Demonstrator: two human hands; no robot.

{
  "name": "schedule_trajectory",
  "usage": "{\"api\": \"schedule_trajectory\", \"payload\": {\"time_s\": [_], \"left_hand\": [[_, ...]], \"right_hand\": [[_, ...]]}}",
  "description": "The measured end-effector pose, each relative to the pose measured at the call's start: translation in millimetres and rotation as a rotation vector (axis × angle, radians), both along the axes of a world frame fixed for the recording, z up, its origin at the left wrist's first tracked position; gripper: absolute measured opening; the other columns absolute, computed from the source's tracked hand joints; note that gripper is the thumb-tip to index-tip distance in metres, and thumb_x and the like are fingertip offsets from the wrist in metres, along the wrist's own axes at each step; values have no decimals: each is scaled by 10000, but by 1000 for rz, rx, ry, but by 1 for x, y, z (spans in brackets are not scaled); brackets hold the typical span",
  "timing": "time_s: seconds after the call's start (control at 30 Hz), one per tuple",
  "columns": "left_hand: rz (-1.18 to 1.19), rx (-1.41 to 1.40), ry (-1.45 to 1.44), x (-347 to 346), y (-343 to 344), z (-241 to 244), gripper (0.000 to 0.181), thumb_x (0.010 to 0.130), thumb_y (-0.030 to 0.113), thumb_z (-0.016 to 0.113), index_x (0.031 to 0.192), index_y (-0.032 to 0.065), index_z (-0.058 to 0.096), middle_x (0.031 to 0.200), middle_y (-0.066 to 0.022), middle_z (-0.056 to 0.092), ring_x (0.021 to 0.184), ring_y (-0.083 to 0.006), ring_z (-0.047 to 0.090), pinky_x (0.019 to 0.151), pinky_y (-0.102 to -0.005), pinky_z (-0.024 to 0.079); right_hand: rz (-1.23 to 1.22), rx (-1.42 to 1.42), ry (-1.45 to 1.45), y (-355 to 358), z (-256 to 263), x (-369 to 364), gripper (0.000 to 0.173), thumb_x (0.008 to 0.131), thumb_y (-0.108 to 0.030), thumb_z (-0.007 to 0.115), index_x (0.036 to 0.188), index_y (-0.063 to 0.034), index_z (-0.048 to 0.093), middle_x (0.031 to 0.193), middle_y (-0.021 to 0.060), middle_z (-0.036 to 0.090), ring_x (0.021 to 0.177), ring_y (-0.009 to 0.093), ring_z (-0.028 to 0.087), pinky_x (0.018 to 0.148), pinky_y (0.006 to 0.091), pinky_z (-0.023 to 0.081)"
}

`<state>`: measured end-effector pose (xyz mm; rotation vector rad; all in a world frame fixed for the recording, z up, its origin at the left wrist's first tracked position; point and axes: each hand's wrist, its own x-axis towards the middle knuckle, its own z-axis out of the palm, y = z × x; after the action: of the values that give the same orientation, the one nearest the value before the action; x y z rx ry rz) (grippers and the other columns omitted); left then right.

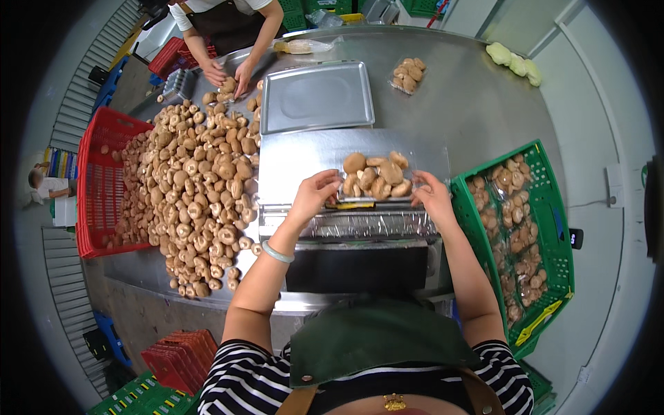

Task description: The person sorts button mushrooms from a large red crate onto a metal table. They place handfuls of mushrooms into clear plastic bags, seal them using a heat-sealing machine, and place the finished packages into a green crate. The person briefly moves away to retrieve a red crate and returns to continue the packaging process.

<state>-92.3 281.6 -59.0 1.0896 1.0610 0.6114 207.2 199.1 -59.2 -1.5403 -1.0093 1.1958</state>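
In front of me a clear plastic tray of shiitake mushrooms [377, 176] sits at the near side of a film-wrapping machine's metal plate [298, 155]. My left hand [316, 194] grips the tray's left end, thumb and fingers bent around it. At the opposite end, my right hand [431, 197] has its thumb and fingers on the tray's edge. Clear film spreads around the tray; which layers the fingertips pinch is hard to see. Just below lies the roll of clear wrapping film [363, 225], with a yellow-and-black strip [350, 205] above it.
Loose shiitake [202, 181] spill from a red crate [98, 181] at left. A green crate [557, 249] holding packed trays stands right. Beyond are a metal tray [317, 98], a packed mushroom tray [409, 75] and a co-worker's hands [243, 78] handling mushrooms.
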Motion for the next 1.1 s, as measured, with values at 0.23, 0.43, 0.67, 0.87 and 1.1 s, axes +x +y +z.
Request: {"api": "schedule_trajectory", "payload": {"time_s": [0.23,0.43,0.67,0.87,1.1], "left_hand": [[264,675,812,-76,-68,8,171,870,163,690,858,-3,728,777,-161,691,745,-311,648,671,-394,498],[205,783,999,-19,-95,-16,245,783,265,780,728,38,706,775,-113,621,804,-322,567,689,-420,433],[-58,-136,-86,-65,-51,71,164,961,149,537,803,114,513,746,-38,579,729,-152,546,762,-289,449],[149,76,-892,-3,31,112,177,1018,240,499,932,87,520,1332,-285,535,1292,-395,486,1137,-462,347],[108,651,448,59,75,-18,152,1012,211,494,1039,62,476,882,-159,688,797,-312,667,727,-385,496]], "right_hand": [[-53,92,-1145,-89,23,21,286,829,-270,717,932,-15,640,915,115,578,915,317,563,797,432,444],[-113,37,-1135,-85,-18,-5,291,840,-316,705,803,-30,667,838,114,621,832,294,594,775,438,423],[105,-57,345,-88,49,57,192,986,-158,519,833,-43,505,719,-1,487,662,123,446,616,244,348],[-173,556,930,13,101,24,145,1011,-146,489,907,-46,492,985,146,616,931,273,589,971,403,447],[-22,116,-285,106,-27,22,257,983,-245,537,970,11,546,944,174,694,898,275,665,805,378,493]]}}
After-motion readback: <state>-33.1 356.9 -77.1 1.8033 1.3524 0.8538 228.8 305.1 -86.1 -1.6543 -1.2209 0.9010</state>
